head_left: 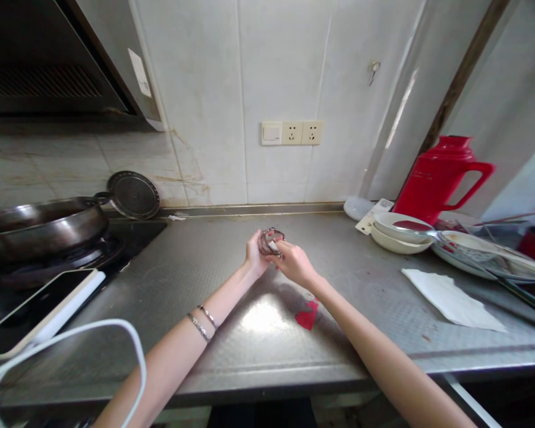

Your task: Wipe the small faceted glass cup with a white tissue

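Note:
A small round see-through cup with a dark brownish rim is held above the steel counter, its opening turned partly toward me. My left hand is wrapped round its left side. On the right, my right hand has its fingers closed at the cup's mouth, with a small white piece showing by the fingertips. That piece is too small to name for certain. Beneath my hands, a red patch shows on the counter.
To the left are a steel pan on the stove, a round dark lid and a phone with a white cable. A red thermos, stacked bowls and a white napkin are at right.

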The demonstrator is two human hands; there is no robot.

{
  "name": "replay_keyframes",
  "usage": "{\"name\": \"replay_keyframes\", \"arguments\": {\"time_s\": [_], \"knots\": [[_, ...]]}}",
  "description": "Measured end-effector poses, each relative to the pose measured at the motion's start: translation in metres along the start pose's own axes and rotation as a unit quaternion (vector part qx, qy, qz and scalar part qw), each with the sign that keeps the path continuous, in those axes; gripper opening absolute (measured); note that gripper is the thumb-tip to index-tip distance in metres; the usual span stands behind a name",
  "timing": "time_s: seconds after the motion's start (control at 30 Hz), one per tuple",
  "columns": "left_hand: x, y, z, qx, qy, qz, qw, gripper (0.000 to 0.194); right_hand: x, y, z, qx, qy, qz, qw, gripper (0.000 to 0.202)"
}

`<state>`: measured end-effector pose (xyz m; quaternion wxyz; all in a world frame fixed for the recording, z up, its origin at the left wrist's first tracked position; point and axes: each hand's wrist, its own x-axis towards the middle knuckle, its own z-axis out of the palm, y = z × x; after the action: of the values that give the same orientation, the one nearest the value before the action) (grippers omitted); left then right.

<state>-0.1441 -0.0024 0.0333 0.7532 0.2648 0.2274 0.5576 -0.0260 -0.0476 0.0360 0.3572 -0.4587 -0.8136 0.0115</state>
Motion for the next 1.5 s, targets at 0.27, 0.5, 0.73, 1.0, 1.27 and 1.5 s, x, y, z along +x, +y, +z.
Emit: {"name": "replay_keyframes", "arguments": {"time_s": [0.27,0.5,0.73,1.0,1.27,1.5], "knots": [[0.007,0.032,-0.015,0.034,-0.124,-0.102,0.986,0.050,-0.008,0.017,-0.033,-0.097,-0.072,-0.098,0.988,0.018],[0.005,0.024,-0.018,0.106,-0.104,-0.174,0.974,0.059,-0.008,0.008,-0.033,-0.180,-0.153,-0.133,0.962,0.033],[0.002,0.011,-0.009,0.098,-0.052,-0.087,0.990,0.032,-0.007,0.021,-0.030,-0.118,-0.125,-0.076,0.982,0.034],[-0.001,0.009,-0.004,0.049,-0.025,-0.031,0.998,0.030,-0.010,0.011,0.000,0.080,-0.022,-0.024,0.996,0.012],[-0.004,-0.002,-0.002,0.031,-0.045,-0.032,0.998,0.044,-0.011,0.003,0.019,0.070,0.092,-0.017,0.993,0.015],[0.000,0.020,-0.004,0.044,-0.086,-0.048,0.994,0.040,-0.013,0.014,-0.011,-0.114,-0.022,-0.101,0.988,0.017]]}}
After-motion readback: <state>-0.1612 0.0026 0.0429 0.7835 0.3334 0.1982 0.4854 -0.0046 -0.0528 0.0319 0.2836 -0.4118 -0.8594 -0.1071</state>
